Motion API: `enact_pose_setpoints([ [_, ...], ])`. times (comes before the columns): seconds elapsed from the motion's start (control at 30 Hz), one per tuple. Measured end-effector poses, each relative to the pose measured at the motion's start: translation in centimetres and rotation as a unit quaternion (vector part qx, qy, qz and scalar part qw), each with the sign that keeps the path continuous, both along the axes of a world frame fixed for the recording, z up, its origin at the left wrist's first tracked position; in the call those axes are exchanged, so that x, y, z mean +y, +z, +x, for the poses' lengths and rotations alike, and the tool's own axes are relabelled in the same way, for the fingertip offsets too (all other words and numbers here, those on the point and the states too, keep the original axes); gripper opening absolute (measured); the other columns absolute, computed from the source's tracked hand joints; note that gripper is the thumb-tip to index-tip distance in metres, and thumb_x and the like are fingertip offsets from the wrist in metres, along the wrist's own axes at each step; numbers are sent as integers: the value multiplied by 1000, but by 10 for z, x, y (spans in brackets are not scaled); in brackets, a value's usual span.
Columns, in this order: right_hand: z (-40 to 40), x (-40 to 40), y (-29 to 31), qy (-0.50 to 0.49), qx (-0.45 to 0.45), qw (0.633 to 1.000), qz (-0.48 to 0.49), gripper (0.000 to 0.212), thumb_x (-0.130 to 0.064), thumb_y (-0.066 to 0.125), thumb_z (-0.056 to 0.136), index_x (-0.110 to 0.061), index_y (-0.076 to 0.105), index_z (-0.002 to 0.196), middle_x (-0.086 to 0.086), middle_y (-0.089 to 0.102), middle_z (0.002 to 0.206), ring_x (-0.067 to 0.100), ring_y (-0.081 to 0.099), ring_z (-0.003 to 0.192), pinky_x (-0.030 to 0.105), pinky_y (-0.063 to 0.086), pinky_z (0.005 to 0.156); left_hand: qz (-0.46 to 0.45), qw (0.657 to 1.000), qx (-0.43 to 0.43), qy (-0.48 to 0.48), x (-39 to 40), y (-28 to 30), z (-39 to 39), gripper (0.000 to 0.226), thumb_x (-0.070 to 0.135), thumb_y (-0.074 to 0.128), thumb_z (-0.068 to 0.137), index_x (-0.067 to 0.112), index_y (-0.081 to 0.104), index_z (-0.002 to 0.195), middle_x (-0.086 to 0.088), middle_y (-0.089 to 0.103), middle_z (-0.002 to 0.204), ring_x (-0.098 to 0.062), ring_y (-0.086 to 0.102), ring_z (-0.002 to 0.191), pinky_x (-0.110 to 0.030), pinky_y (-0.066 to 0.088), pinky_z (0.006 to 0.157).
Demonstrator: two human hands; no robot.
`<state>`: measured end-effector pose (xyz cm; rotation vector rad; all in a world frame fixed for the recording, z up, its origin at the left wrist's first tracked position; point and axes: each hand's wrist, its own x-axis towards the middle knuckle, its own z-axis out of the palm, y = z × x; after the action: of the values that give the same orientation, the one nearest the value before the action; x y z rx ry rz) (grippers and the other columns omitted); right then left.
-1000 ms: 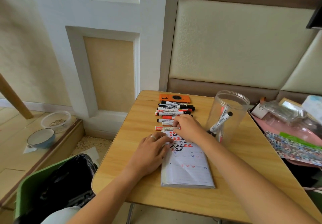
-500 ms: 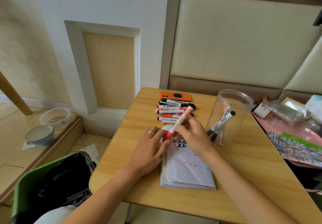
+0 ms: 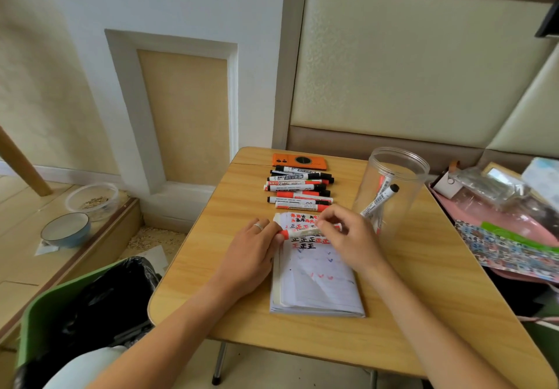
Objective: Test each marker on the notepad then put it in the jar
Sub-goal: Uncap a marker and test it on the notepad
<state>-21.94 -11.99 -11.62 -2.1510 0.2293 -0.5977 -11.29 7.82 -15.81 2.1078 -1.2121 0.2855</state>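
Bowls sat on the floor at the far left: a clear plastic bowl (image 3: 92, 201) with some grain in it and, nearer, a blue-rimmed bowl (image 3: 65, 230). A green bin (image 3: 45, 304) lined with a black bag stood beside the wooden worktop (image 3: 242, 313).

The left hand (image 3: 252, 255), a ring on one finger, lay at the left edge of the notepad (image 3: 314, 285), its fingertips curled round the red cap end of a red marker (image 3: 302, 233). That marker was held level across the top of the notepad, just above the page. The right hand (image 3: 348, 239) pinched the other end of the same marker, thumb and forefinger closed on the barrel, the remaining fingers loosely bent. The open page carried rows of black and red test characters near the top and small blue and red ticks further down.

Beyond the notepad a row of markers (image 3: 298, 187), black-capped and red-capped, lay side by side on the worktop, and behind them, at the far edge, lay an orange phone (image 3: 299, 160).

To the right of the hands stood the clear jar (image 3: 393, 183), upright and without a lid, with a few markers leaning inside it, a black-capped one uppermost. Further right, beyond the worktop's edge, was a pink tray (image 3: 496, 216) heaped with plastic packets and printed sheets.
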Motion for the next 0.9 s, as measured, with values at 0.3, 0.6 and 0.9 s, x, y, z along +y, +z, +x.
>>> enact_pose_setpoints([
  [0.3,-2,33,-17,59,31,941,-333,34,-51,44,95,-25,63,107,-7,64,97,18,60,92,36,50,73,15,997,-20,-71,1,1,-2,39,36,30,108,12,59,97,0,56,87,-21,48,82,-35,41,75],
  [0.6,-4,39,-21,75,55,944,-316,29,-55,39,101,-31,52,110,-7,68,100,22,64,90,40,49,67,26,997,-25,-62,1,-1,1,47,41,26,106,10,59,94,-3,59,87,-22,48,80,-39,42,71],
  [0.9,-3,42,-16,69,81,942,-318,30,-59,39,103,-34,52,112,-4,70,85,24,65,78,39,45,61,5,998,-29,-59,3,2,1,43,35,27,102,9,59,91,-3,60,86,-21,48,79,-32,37,70],
])
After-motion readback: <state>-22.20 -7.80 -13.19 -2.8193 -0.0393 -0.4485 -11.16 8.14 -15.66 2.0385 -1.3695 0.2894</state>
